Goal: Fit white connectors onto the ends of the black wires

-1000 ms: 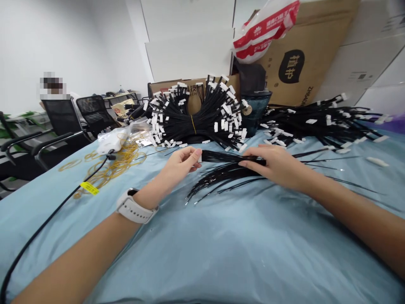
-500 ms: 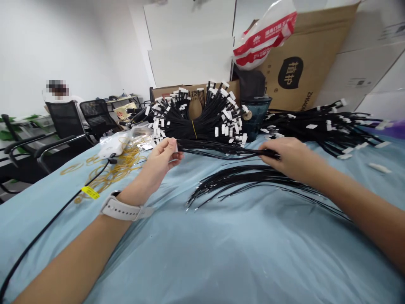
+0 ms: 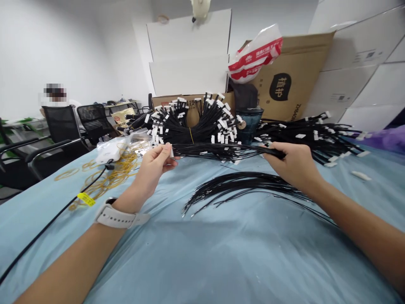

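A bundle of thin black wires [image 3: 218, 150] stretches between my two hands above the blue cloth. My left hand [image 3: 156, 162], with a white watch on its wrist, pinches the small white connector [image 3: 171, 150] at the bundle's left end. Around the right part of the bundle, the fingers of my right hand [image 3: 294, 162] are wrapped. Below the held bundle, loose black wires [image 3: 240, 184] lie in a curve on the cloth. Behind it rests a big tied coil of black cables with white connectors [image 3: 193, 131].
More black cables [image 3: 306, 136] lie at the right, near a blue bin [image 3: 249, 124]. Yellow rubber bands [image 3: 114, 173] and a white device [image 3: 110, 150] with a black cord are at the left. Cardboard boxes [image 3: 303, 71] stand behind. A person [image 3: 55, 95] sits far back left.
The view has tilted up and shifted slightly right. Both hands keep their hold, and the bundle between them looks a little straighter.
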Motion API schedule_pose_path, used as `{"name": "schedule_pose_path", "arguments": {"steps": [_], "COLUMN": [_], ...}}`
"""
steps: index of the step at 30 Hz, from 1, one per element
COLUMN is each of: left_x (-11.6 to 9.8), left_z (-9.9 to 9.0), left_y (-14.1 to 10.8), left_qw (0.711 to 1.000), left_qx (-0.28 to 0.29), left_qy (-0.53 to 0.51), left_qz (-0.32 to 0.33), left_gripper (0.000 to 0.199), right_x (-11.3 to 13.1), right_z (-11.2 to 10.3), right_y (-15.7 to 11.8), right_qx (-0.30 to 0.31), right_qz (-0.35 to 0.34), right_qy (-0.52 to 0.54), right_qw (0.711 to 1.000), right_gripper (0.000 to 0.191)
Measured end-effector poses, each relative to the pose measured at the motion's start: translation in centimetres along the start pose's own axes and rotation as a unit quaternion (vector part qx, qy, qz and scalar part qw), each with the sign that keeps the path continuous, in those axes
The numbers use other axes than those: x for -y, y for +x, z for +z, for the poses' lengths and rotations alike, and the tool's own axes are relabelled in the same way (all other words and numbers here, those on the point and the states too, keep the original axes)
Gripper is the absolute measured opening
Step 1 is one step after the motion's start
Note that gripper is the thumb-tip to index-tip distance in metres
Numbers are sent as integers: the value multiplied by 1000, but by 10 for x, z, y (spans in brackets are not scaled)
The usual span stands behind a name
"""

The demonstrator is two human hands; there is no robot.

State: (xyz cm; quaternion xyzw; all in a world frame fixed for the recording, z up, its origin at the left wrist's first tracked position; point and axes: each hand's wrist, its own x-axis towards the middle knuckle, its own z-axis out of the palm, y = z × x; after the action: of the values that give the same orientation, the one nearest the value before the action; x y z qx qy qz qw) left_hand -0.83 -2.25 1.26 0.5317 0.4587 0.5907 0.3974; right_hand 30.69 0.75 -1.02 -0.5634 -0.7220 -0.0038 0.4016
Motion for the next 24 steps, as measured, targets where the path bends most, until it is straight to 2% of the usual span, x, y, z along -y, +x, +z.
{"name": "schedule_pose_path", "arguments": {"steps": [6, 9, 12, 16, 19, 20, 24], "left_x": [-1, -2, -1, 2, 5, 6, 11], "left_z": [-1, -4, -7, -7, -7, -7, -10], "left_y": [0, 2, 6, 11, 14, 15, 17], "left_qw": [999, 998, 994, 989, 985, 983, 976], "left_qx": [35, 31, 17, 24, 29, 29, 51], "left_qy": [22, 48, 83, 118, 143, 156, 193], "left_qz": [-15, -34, -64, -84, -88, -89, -90], "left_gripper": [26, 26, 22, 18, 18, 20, 21], "right_x": [-1, -10, -31, -76, -115, -128, -182], "right_z": [-1, -10, -30, -80, -134, -155, -226], "right_y": [6, 13, 13, -1, -17, -22, -46], "right_qx": [-5, -60, -114, -162, -206, -204, -230], "right_qz": [88, 121, 155, 201, 225, 226, 203], "right_qy": [156, 200, 206, 158, 75, 41, -139], "right_qw": [984, 971, 959, 953, 949, 952, 941], "right_gripper": [46, 49, 50, 48, 48, 48, 50]}}
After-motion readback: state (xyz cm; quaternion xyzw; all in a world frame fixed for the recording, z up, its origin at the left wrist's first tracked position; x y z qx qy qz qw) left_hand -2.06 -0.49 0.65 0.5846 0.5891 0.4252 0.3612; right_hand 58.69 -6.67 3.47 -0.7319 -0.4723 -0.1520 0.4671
